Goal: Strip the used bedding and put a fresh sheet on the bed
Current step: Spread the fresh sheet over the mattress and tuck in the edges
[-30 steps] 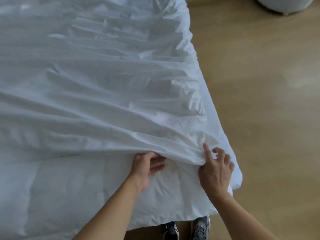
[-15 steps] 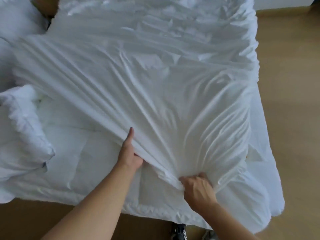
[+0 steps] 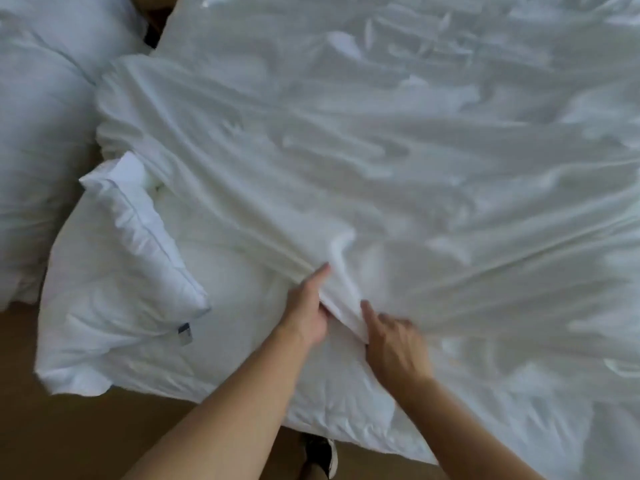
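The sheet [image 3: 398, 150] is thin white woven cotton by the look of it. I'd say it's light, floppy and a bit slick, so it'll bunch and slide rather than hold any shape. It's spread across most of the bed [image 3: 114, 348], rumpled all over, with long tension creases fanning in toward 1 gathered ridge at the near edge.

The left hand [image 3: 306, 311] has that ridge pinched, with the thumb lying straight along the top and the fingers curled in under the cloth. The right hand [image 3: 394, 344] sits just beside it on the other side of the ridge, index finger laid against the fold. It's motion-blurred though, so I can't tell if it's actually gripping or just touching.

Where to grab: a bunched handful near the hem, same as the left hand is doing. A flat pinch on a single layer would probably slip.

Under the sheet, the bare near-left part of the bed looks puffier and quilted, soft and thicker. A plump pillow [image 3: 145, 237] with a piped edge and a small dark tag [image 3: 184, 332] lies on that corner. The floor [image 3: 69, 438] is smooth wood
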Motion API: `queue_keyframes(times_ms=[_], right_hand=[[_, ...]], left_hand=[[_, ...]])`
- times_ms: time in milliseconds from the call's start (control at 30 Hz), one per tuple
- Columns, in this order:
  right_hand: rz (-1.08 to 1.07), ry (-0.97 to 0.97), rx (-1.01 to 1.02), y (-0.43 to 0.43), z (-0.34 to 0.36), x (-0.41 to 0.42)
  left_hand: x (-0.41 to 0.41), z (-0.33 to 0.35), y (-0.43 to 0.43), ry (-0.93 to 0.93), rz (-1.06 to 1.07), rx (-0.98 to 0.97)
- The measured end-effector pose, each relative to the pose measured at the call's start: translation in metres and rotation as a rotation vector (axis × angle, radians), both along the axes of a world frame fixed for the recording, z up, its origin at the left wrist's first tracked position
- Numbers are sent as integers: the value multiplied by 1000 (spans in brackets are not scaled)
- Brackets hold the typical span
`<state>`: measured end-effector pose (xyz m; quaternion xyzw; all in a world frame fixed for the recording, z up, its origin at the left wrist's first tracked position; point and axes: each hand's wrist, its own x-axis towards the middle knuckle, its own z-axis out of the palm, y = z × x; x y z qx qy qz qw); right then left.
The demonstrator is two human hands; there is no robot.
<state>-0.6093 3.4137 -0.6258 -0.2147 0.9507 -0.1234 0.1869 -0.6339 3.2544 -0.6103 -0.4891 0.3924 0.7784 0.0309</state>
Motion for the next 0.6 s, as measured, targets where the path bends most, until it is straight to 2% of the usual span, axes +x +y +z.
queue_keyframes(times_ms=[67,167,233,333,367,433,467,533,567,600], right_hand=[[-71,-206,70,-9,-15,4],[-141,-376,107,-10,-17,31],[-87,-286,223,-20,-13,36],[-89,-19,111,-92,-2,25],[-78,47,54,-129,0,16],[-17,100,12,-205,4,-8],[-9,46,6,-241,5,-21],[-51,-84,-9,-299,4,-35],[-55,-98,-25,-319,3,-35],[-33,-80,-38,-332,3,-30]], left_hand=[[-25,1,-58,83,93,58],[-35,-9,-137,71,131,82],[-26,-19,-165,14,99,37],[-4,-24,-177,-84,45,-108],[1,-19,-179,-105,-40,-212],[8,-8,-194,-148,-355,-588],[13,-3,-209,-153,-495,-855],[26,11,-250,-158,-619,-1404],[33,17,-272,-194,-650,-1563],[40,23,-294,-271,-705,-1633]])
